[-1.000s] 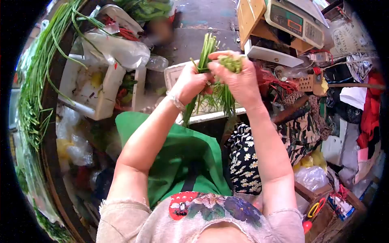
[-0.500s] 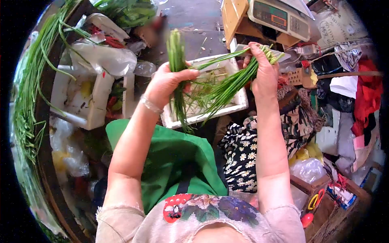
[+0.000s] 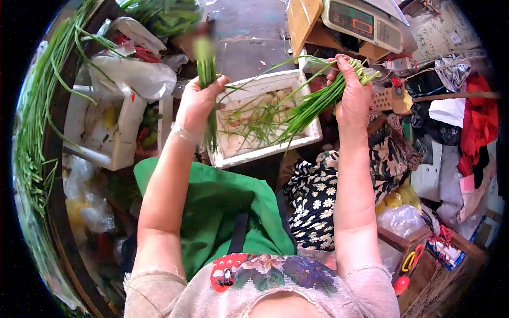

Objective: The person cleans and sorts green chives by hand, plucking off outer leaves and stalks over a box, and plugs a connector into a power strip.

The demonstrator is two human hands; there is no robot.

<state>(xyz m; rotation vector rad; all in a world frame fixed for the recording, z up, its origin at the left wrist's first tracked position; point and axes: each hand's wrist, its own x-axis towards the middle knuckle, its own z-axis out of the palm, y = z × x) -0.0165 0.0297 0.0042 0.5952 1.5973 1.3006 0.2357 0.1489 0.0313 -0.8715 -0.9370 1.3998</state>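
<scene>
Your left hand (image 3: 197,105) moved outward, closed on forward-pointing stalks (image 3: 207,69); your right hand (image 3: 353,91) grips a bundle (image 3: 315,111) slanting toward the near edge of the box (image 3: 254,155).

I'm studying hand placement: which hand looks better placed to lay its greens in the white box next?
Probably the right hand: its slanted bunch points inward, the lower ends over the white box in this view. The left hand holds a nearly upright bunch by the box's left edge.

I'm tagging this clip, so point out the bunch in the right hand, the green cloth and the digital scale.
Bunch (image 3: 315,107): head view, middle of its length.
Green cloth (image 3: 214,204): head view, its broad middle.
Digital scale (image 3: 364,26): head view, front panel.
</scene>
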